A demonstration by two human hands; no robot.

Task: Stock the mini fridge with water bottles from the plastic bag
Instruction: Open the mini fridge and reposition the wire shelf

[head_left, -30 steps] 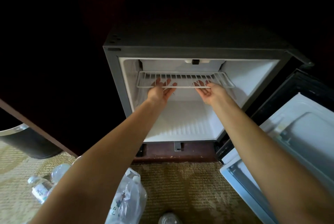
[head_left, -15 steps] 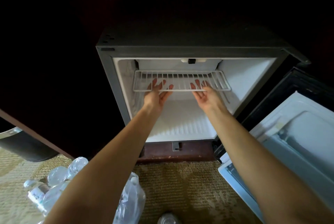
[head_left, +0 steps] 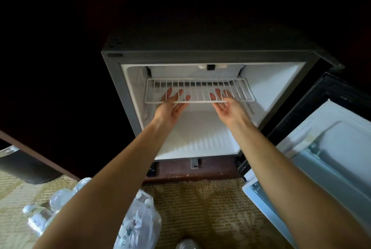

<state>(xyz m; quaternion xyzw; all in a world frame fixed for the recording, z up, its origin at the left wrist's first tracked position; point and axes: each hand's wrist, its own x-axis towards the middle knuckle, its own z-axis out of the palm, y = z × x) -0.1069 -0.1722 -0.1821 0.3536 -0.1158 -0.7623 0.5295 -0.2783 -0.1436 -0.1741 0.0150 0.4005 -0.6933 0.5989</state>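
Reaching under the wire shelf (head_left: 198, 91), both hands, left hand (head_left: 171, 106) and right hand (head_left: 226, 106), palms up, fingers spread, support its front rail; nothing clasped. Fridge (head_left: 200, 56) interior bare. Water bottles (head_left: 50, 208) lie on the carpet at eight o'clock, beside the plastic bag (head_left: 138, 226); left hand nearer.

Dim room; dark wood cabinet (head_left: 50, 88); woven tan carpet (head_left: 200, 208); black round bin (head_left: 26, 166) at left.

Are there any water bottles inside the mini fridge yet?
No, the mini fridge holds only its bare wire shelf, and the water bottles lie outside on the carpet.
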